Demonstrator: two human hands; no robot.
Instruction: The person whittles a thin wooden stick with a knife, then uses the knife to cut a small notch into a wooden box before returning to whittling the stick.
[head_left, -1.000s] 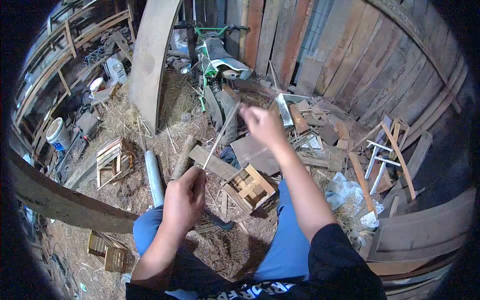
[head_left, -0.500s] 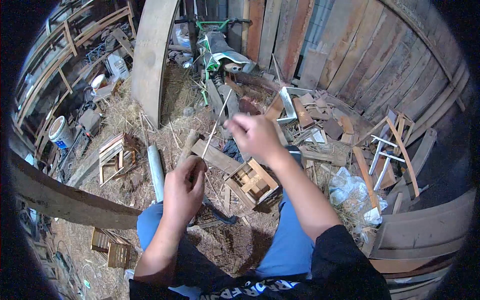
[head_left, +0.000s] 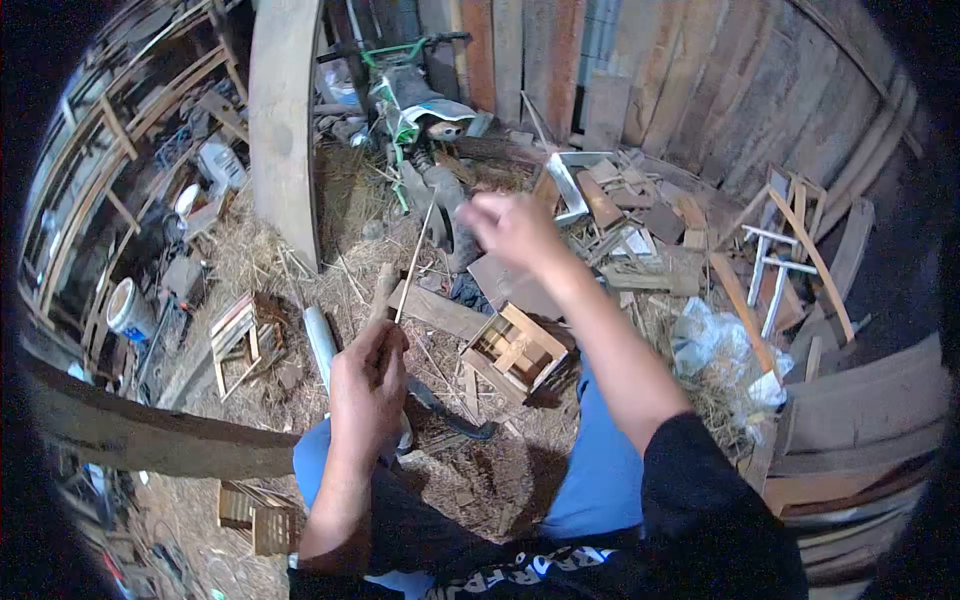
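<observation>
My left hand [head_left: 368,385] is closed around the lower end of a thin, pale wooden stick [head_left: 415,262], which points up and away from me. Close to the stick's upper tip hovers my right hand [head_left: 510,228], its fingers bent and smeared by motion. A small slatted wooden crate [head_left: 478,372] sits on the ground below and between my hands. Beside my left wrist, partly hidden by the hand, lies a dark curved blade [head_left: 450,415]. A short round wooden post [head_left: 384,288] shows just behind the left hand.
A green and white motorbike [head_left: 410,110] stands at the back. Scrap wood [head_left: 640,200] and a plastic bag [head_left: 705,340] lie at right. Small slatted crates [head_left: 272,530], a wooden frame [head_left: 240,345] and a white bucket [head_left: 130,308] are at left. A curved beam [head_left: 160,430] crosses the left side.
The view has turned slightly. The stick's tip has dropped and moved left, away from my right hand. My left hand still holds its lower end.
</observation>
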